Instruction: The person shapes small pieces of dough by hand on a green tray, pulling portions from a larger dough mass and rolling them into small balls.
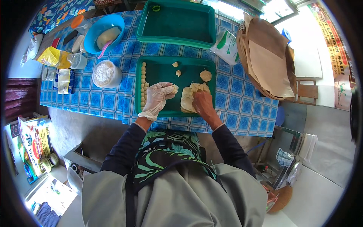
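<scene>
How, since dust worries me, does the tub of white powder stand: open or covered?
Open: the tub has no lid on; white powder shows inside.

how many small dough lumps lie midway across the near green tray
2: one dough lump toward the far side of the green tray, the other lump just below in view. The left hand may hide more.

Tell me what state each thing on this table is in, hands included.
Left hand: gloved, holding a small dough piece
Right hand: bare, touching the wrinkled pale mass
Nearer green tray: flat, partly filled
Dough balls: lined up along its left side
Farther green tray: flat, holding a green ring
White tub: open, holding white powder
Blue bowl: uncovered, holding pale dough
</scene>
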A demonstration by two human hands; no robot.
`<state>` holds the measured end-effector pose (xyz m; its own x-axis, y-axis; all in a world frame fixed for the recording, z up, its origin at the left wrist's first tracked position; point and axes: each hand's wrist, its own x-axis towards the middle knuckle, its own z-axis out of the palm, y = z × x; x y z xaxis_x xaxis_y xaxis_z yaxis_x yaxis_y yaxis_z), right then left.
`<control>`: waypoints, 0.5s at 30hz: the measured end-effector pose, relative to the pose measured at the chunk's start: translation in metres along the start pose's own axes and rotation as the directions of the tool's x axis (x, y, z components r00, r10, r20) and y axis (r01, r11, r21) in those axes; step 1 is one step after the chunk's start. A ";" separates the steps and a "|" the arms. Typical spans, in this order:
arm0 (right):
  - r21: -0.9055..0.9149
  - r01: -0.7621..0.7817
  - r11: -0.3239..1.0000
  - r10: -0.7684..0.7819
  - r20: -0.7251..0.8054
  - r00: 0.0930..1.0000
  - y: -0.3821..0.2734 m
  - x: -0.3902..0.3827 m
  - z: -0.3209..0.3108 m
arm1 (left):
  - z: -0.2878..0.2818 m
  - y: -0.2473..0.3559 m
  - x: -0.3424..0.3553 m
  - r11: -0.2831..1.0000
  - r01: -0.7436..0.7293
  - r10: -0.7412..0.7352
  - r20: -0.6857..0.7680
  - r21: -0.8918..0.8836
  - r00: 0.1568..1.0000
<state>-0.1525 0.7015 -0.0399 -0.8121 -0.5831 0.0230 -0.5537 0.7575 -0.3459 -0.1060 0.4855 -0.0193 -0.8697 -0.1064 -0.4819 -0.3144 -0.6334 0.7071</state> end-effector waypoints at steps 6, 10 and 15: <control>0.155 -0.102 0.983 0.112 -0.057 0.992 -0.008 0.004 -0.010 | -0.009 -0.002 0.002 1.000 -0.017 0.016 -0.025 -0.015 1.000; 0.053 -0.088 0.995 0.089 -0.016 0.996 0.003 0.009 -0.002 | -0.012 -0.003 0.006 0.993 0.056 -0.051 0.047 -0.101 0.998; 0.879 -0.343 0.331 0.441 0.177 0.880 0.021 0.042 -0.069 | -0.018 0.006 0.001 0.986 0.069 -0.066 0.025 -0.152 0.997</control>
<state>-0.2111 0.7127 0.0184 -0.9261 -0.2309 -0.2982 0.2570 0.1925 -0.9471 -0.1014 0.4677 -0.0250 -0.8562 -0.0449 -0.5147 -0.3126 -0.7481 0.5853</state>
